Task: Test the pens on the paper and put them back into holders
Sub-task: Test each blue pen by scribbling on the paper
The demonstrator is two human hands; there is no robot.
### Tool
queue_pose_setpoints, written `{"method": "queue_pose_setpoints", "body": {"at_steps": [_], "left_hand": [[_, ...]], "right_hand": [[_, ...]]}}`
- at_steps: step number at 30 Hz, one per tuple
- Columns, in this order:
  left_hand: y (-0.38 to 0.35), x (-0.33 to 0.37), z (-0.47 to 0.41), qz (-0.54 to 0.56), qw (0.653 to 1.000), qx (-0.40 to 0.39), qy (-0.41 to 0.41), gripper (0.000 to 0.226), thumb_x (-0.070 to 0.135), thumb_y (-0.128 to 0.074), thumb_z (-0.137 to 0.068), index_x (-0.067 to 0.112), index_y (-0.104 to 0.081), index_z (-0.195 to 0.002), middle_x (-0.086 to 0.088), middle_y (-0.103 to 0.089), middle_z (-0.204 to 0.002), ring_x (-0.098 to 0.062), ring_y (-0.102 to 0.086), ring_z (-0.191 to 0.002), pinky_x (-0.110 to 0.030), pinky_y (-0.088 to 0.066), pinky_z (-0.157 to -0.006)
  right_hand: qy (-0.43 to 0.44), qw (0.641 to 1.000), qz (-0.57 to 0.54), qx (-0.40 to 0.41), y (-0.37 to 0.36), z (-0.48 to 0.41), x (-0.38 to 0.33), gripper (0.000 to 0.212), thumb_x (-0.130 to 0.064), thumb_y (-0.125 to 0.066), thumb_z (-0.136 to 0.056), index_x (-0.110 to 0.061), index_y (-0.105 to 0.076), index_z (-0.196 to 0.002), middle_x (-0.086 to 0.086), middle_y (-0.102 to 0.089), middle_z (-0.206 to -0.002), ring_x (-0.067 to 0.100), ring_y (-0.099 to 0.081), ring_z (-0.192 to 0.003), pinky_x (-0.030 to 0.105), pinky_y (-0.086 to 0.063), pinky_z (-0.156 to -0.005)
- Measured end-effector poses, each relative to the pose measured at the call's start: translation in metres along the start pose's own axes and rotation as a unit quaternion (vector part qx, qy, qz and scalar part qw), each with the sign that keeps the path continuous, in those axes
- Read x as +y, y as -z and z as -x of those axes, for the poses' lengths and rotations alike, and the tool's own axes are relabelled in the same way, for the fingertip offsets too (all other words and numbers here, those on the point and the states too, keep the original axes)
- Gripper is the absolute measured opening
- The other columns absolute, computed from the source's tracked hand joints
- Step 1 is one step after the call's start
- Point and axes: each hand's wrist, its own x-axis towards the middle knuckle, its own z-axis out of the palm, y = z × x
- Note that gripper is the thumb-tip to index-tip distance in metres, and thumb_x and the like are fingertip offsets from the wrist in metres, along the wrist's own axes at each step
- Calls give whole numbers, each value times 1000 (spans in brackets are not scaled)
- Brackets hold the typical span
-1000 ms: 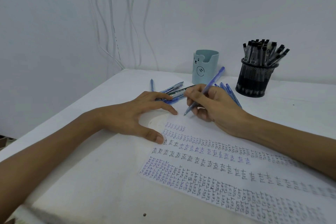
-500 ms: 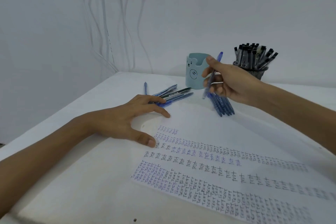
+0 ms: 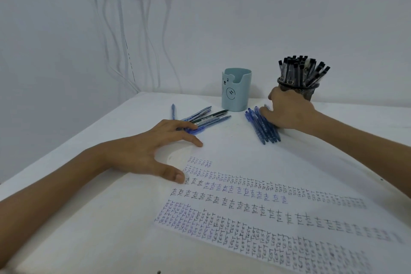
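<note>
A white paper (image 3: 242, 158) covered in rows of handwritten test words lies on the white table. My left hand (image 3: 142, 151) rests flat on its top left corner, fingers spread, fingertips touching a loose pile of blue and dark pens (image 3: 209, 117). My right hand (image 3: 289, 111) lies palm down on the far end of a bundle of blue pens (image 3: 265, 130), its fingertips on the pens and nothing lifted. Behind that stand an empty teal bear-face holder (image 3: 236, 90) and a black mesh holder (image 3: 310, 92) full of black pens (image 3: 300, 71).
One blue pen (image 3: 173, 111) lies apart, left of the loose pile. White cables (image 3: 121, 35) hang down the wall from a socket strip at the back left corner. The table's left edge (image 3: 66, 147) runs diagonally close to my left forearm.
My right hand wrote with a blue pen, lifted it towards the holders, and now has come down onto the blue pen bundle with no pen raised. My left hand stayed put.
</note>
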Motion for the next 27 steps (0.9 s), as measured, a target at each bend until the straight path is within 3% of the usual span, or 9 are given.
{"method": "queue_pose_setpoints", "body": {"at_steps": [5,8,11,14,18,21,25,27], "left_hand": [[1,1,1,8,1000,-5,4,72,61,-84,-80,61,-48,-141,36,-19,-161,7,-9,-154,-24,-18,-123],[1,3,1,7,1000,-7,7,71,57,-85,-80,61,-47,-141,38,-18,-159,9,-9,-153,-16,-16,-120],[1,1,1,2,1000,-4,3,72,57,-85,-80,59,-48,-142,34,-18,-162,7,-8,-154,-21,-15,-122],[0,1,1,6,1000,-6,4,73,62,-83,-78,60,-48,-142,33,-18,-162,5,-9,-155,-27,-17,-124],[0,-1,-1,0,1000,1,1,72,66,-83,-78,61,-48,-141,32,-21,-162,2,-13,-155,-32,-20,-126],[-1,-3,-3,-15,1000,10,-8,74,76,-79,-74,62,-48,-140,30,-22,-162,-3,-15,-155,-36,-21,-127],[0,-1,-2,7,1000,-1,5,75,75,-77,-72,62,-48,-140,32,-18,-162,1,-12,-155,-33,-20,-127],[-1,-3,-3,-8,1000,11,-5,79,86,-73,-68,64,-48,-140,31,-18,-162,-2,-16,-154,-39,-22,-127]], "right_hand": [[14,999,45,6,-1,2,1,48,-52,-48,-101,-11,-53,-126,13,-61,-118,33,-59,-106,38,-48,-78],[50,994,71,65,1,9,-8,41,-46,-46,-103,-10,-60,-118,15,-62,-109,34,-60,-101,35,-42,-71],[112,983,66,126,-1,18,-21,35,-43,-48,-102,-12,-61,-111,13,-64,-93,34,-62,-90,35,-44,-65],[197,969,36,146,-4,26,-35,26,-37,-52,-101,-14,-63,-105,7,-68,-94,30,-63,-84,38,-53,-66],[330,940,-14,88,-18,30,-51,23,-25,-55,-101,-19,-66,-120,0,-63,-115,24,-57,-105,47,-53,-84],[378,925,-3,44,-32,25,-54,29,-24,-53,-103,-22,-64,-129,-1,-60,-127,23,-53,-113,44,-51,-90],[401,916,-3,33,-32,22,-55,26,-36,-47,-103,-22,-63,-118,-6,-61,-120,18,-50,-112,43,-51,-89],[411,911,3,24,-29,23,-55,30,-42,-42,-102,-21,-61,-113,-7,-59,-116,16,-50,-110,43,-52,-87]]}}
